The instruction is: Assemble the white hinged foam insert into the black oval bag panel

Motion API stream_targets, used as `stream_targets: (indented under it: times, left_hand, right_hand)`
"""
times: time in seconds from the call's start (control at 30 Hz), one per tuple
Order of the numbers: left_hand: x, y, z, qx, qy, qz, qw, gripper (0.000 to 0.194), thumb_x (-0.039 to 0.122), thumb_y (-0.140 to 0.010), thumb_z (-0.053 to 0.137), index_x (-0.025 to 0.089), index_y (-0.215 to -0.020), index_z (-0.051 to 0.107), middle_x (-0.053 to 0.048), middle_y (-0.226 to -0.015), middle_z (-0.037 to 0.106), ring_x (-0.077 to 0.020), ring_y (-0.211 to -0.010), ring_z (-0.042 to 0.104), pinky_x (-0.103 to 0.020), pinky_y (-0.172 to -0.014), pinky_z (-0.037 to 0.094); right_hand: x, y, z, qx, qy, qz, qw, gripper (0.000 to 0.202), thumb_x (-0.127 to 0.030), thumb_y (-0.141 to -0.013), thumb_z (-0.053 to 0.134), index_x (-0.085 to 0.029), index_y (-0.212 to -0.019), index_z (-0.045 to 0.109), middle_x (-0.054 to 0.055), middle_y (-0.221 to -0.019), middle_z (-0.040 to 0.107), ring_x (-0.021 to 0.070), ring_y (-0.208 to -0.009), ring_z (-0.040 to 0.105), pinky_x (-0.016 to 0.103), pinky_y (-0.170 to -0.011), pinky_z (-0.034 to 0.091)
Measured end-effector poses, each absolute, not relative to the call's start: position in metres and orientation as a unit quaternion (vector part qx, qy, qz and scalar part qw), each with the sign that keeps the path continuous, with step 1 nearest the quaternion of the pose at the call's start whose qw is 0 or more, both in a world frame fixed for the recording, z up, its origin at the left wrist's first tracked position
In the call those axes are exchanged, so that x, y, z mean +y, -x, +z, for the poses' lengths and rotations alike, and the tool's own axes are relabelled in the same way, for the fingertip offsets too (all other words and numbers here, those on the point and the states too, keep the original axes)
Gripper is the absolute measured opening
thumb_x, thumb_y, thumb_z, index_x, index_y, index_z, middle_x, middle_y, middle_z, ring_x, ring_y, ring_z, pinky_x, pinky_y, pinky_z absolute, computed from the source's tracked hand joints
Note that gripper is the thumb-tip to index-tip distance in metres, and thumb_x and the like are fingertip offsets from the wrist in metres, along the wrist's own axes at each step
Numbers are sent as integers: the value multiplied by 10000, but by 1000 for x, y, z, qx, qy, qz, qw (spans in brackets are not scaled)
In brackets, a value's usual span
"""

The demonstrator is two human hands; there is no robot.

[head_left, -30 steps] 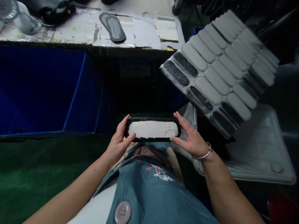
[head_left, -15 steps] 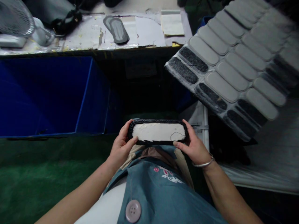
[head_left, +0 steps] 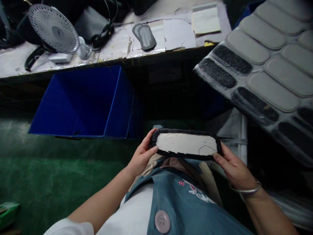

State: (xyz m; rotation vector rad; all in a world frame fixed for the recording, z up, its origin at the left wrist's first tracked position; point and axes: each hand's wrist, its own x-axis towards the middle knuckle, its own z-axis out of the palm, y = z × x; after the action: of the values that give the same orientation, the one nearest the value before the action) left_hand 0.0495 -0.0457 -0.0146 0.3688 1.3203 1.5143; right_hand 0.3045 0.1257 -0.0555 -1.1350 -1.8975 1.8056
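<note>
Between my two hands is an oblong pad (head_left: 183, 143) with a black gathered rim and a whitish inner face turned up toward me. A dark loose thread curls over its right part. My left hand (head_left: 144, 153) is closed on the left end, thumb on the near edge and fingers behind. At the other end my right hand (head_left: 234, 166), with a silver bangle at the wrist, grips the right corner, thumb on top. The fingers behind the pad are partly hidden. The pad is held in front of the teal apron (head_left: 190, 209), tilted slightly down to the right.
A blue bin (head_left: 114, 101) stands on the green floor at left. Behind it, a worktable (head_left: 110, 49) carries a white fan (head_left: 55, 29), grey oblong pieces (head_left: 146, 37) and a notepad (head_left: 206, 19). A board of grey and black oblong pads (head_left: 271, 83) juts in at right.
The view has swung left, so the bin, table and pad appear farther right and more of the fan shows. Both hands keep hold of the pad, whose right end now sits a little lower.
</note>
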Motion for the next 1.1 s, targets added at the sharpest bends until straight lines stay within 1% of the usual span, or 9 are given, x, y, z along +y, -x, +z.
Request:
stream_targets:
  times: [0.2, 0.3, 0.37, 0.43, 0.57, 0.73, 0.8, 0.97, 1.1]
  left_hand:
    - [-41, -55, -13, 646, -168, 593, 450, 610, 266, -809, 659, 305, -1370, 421, -12, -1449, 431, -245, -1366, 331, -387, -1174, 192]
    - [-37, -55, -9, 630, -96, 602, 481, 558, 347, -818, 638, 301, -1344, 459, -26, -1405, 487, -260, -1338, 380, -404, -1148, 265]
    - [-34, -56, -6, 614, -39, 618, 490, 489, 396, -843, 590, 295, -1313, 496, -36, -1348, 543, -257, -1283, 453, -402, -1114, 334]
    - [-29, -58, -3, 612, -12, 627, 482, 451, 393, -844, 587, 291, -1279, 527, -37, -1298, 581, -248, -1222, 514, -392, -1078, 387]
    - [-20, -64, -1, 626, -2, 630, 460, 430, 336, -796, 655, 287, -1215, 569, -30, -1218, 628, -230, -1165, 555, -378, -1067, 399]
    - [-18, -70, -3, 633, 4, 645, 428, 447, 328, -785, 674, 293, -1219, 572, -13, -1206, 633, -217, -1189, 532, -365, -1088, 360]
    - [-19, -68, -4, 634, 12, 645, 426, 451, 334, -783, 679, 287, -1219, 577, -11, -1181, 646, -202, -1165, 544, -329, -1063, 381]
    - [-12, -54, -2, 611, 59, 647, 452, 422, 409, -800, 648, 248, -1188, 607, -25, -1091, 673, -168, -962, 623, -246, -816, 514]
    - [-3, -48, 0, 599, 74, 618, 504, 432, 423, -802, 642, 203, -1173, 621, -58, -1034, 687, -189, -862, 642, -282, -734, 535]
  right_hand:
    - [119, -294, -46, -649, 415, 611, 185, 587, -451, -864, 547, -222, -1387, 409, 76, -1374, 523, 246, -1279, 469, 461, -1121, 320]
    - [123, -296, -49, -585, 422, 672, 167, 525, -516, -933, 340, -233, -1362, 446, 76, -1312, 579, 246, -1190, 558, 457, -980, 486]
    - [126, -297, -51, -585, 440, 664, 156, 548, -527, -949, 224, -229, -1319, 498, 85, -1256, 619, 246, -1150, 588, 453, -905, 537]
    - [126, -294, -53, -613, 456, 624, 164, 533, -526, -945, 245, -224, -1272, 539, 87, -1241, 627, 236, -1181, 563, 447, -960, 506]
    - [122, -283, -50, -662, 478, 545, 189, 517, -538, -927, 300, -200, -1207, 574, 105, -1284, 577, 235, -1254, 483, 451, -1114, 344]
    - [119, -278, -44, -690, 495, 488, 202, 631, -609, -902, 269, -149, -1192, 588, 175, -1280, 538, 280, -1262, 443, 496, -1147, 248]
    - [123, -281, -43, -684, 490, 503, 195, 619, -615, -892, 313, -151, -1179, 607, 172, -1274, 555, 285, -1254, 460, 504, -1137, 266]
    - [149, -285, -42, -573, 470, 654, 153, 547, -579, -924, 276, -255, -1229, 596, 90, -1253, 621, 256, -1174, 571, 483, -922, 511]
    - [166, -276, -43, -487, 403, 768, 103, 527, -572, -921, 326, -261, -1286, 545, 53, -1307, 584, 228, -1234, 522, 475, -1045, 411]
